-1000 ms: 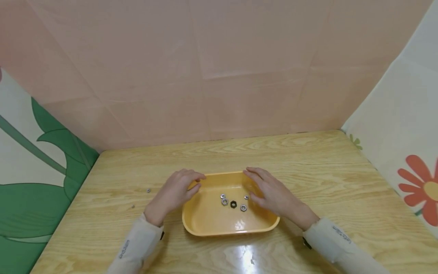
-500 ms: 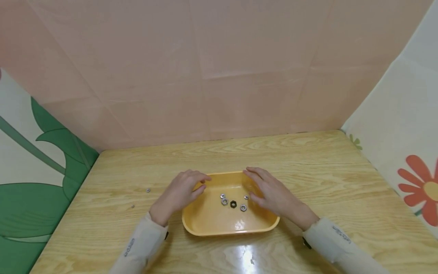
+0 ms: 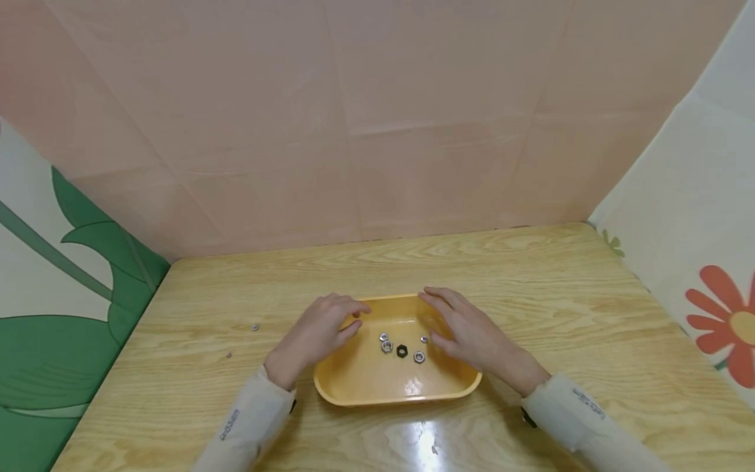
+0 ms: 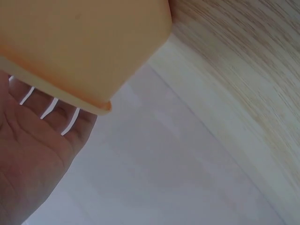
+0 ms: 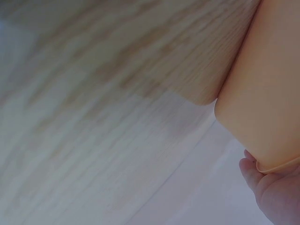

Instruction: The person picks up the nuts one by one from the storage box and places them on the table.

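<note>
A yellow tray (image 3: pixel 377 393) sits on the wooden table with several hex nuts on its floor. Most are silvery, such as the larger nut (image 3: pixel 387 347) and the nut (image 3: pixel 419 357); one nut (image 3: pixel 402 351) is black. My left hand (image 3: pixel 315 331) is over the tray's left side, fingers loosely bent, thumb apart from the index finger, nothing visible between them. At the right side, my right hand (image 3: pixel 472 331) lies over the rim, fingers extended toward the far corner and thumb inside. The right wrist view shows that hand (image 5: pixel 276 194) beside the rim; its exact contact is partly hidden.
On the table (image 3: pixel 560 288), left of the tray, lie two small metal pieces: one piece (image 3: pixel 255 327) farther back, another piece (image 3: pixel 229 355) nearer. A pinkish sheet (image 3: pixel 354 131) hangs behind the table. Printed panels stand at both sides.
My left hand has shifted a little to the right, farther over the tray. The right hand, tray and nuts have stayed in place.
</note>
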`<state>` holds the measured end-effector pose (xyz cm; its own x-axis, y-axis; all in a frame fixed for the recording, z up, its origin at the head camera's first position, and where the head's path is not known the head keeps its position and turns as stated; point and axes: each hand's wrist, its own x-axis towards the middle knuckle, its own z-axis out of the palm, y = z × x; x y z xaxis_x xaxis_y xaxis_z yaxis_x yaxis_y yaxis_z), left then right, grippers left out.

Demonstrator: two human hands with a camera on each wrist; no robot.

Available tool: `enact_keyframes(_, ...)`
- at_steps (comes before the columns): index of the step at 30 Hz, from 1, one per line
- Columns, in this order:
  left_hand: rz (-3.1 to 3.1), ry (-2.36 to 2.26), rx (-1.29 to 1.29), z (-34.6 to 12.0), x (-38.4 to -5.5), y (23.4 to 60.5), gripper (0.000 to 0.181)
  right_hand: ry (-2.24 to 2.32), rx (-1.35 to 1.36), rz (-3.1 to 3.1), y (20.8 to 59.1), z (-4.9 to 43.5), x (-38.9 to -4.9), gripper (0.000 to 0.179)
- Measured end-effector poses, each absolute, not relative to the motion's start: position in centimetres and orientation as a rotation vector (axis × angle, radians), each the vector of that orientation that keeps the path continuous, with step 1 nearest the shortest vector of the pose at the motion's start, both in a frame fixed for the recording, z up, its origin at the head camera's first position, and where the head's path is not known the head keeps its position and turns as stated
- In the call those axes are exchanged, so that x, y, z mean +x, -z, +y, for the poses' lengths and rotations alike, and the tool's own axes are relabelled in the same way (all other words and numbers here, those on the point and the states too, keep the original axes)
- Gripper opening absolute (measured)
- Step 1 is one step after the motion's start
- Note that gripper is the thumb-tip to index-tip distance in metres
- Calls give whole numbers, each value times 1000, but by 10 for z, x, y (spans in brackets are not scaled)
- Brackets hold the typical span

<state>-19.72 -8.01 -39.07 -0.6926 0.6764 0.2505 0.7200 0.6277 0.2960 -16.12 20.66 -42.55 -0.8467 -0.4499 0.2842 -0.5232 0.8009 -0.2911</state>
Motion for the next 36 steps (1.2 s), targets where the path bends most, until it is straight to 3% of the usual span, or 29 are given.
enact_keyframes(36,-2810,538,-1240,-61,-195,405,22,-553,760,-2791,425,207,-161,68)
